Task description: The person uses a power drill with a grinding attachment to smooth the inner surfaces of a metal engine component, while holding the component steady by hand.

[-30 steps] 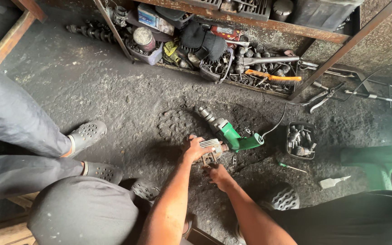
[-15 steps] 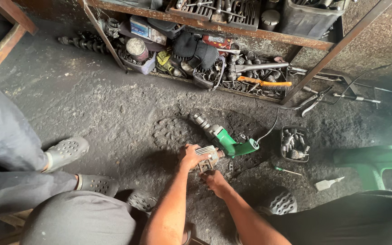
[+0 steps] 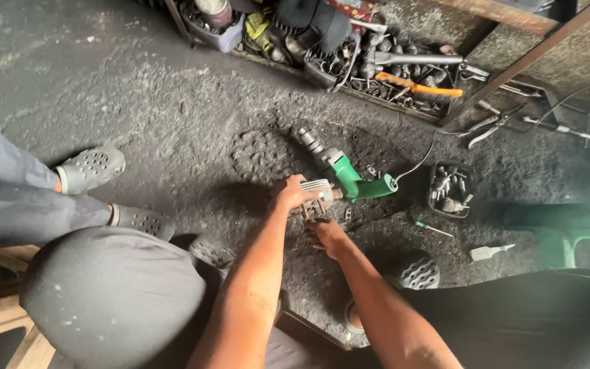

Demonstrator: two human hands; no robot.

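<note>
My left hand [image 3: 293,194] grips a small ribbed metal part [image 3: 317,188] just above the dirty floor. My right hand [image 3: 325,233] is right below it, fingers curled at the underside of the same part, where a small dark piece hangs. A green power drill [image 3: 344,174] lies on the floor just behind the part, its chuck pointing up-left and its cable running to the right. My knees and dark trousers fill the lower left and right.
Another person's legs in grey clogs [image 3: 91,168] stand at the left. A low metal shelf [image 3: 404,82] of tools and parts runs along the top. A small tray of bits [image 3: 448,189], a screwdriver [image 3: 434,228] and a green object [image 3: 568,225] lie right.
The view has tilted down and closer, so the shelf slid up. Both hands stay on the metal part beside the drill; the other person's feet shifted left and up.
</note>
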